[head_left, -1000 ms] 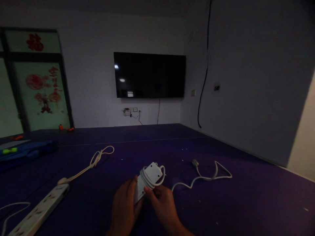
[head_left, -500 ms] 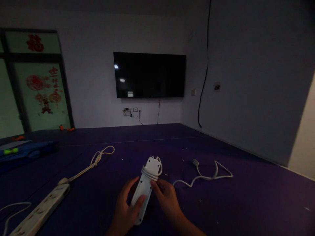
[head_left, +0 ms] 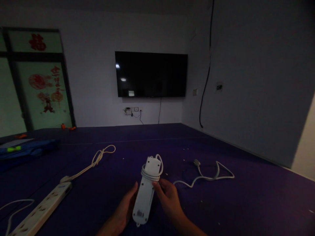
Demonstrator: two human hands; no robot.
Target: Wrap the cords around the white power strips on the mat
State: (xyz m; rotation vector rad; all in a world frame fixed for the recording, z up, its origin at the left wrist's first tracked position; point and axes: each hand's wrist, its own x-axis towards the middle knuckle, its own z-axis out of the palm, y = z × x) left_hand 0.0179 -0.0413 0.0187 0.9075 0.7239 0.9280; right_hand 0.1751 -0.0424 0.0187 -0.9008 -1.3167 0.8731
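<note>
A white power strip (head_left: 144, 198) is tilted up between my hands, its screwed underside facing me and a label near its lower end. Several turns of its white cord (head_left: 150, 177) wrap the upper part, and a loop stands out at the top right. My left hand (head_left: 124, 208) lies along the strip's left edge, its thumb off the face and its other fingers mostly hidden behind. My right hand (head_left: 169, 198) grips the right edge, thumb just below the turns. From there the loose cord runs right over the purple surface to a plug (head_left: 197, 162).
A second power strip (head_left: 43, 209) lies at the left, its cord (head_left: 98, 157) knotted. Blue fabric (head_left: 31, 149) lies behind it on the purple surface (head_left: 152, 134). A television (head_left: 151, 74) hangs on the far wall. A black cable (head_left: 205, 88) hangs at the right wall.
My left thumb has come off the strip's face, uncovering the label, and that hand has shifted to the left edge. My right hand stays by the cord turns. The view has shifted slightly.
</note>
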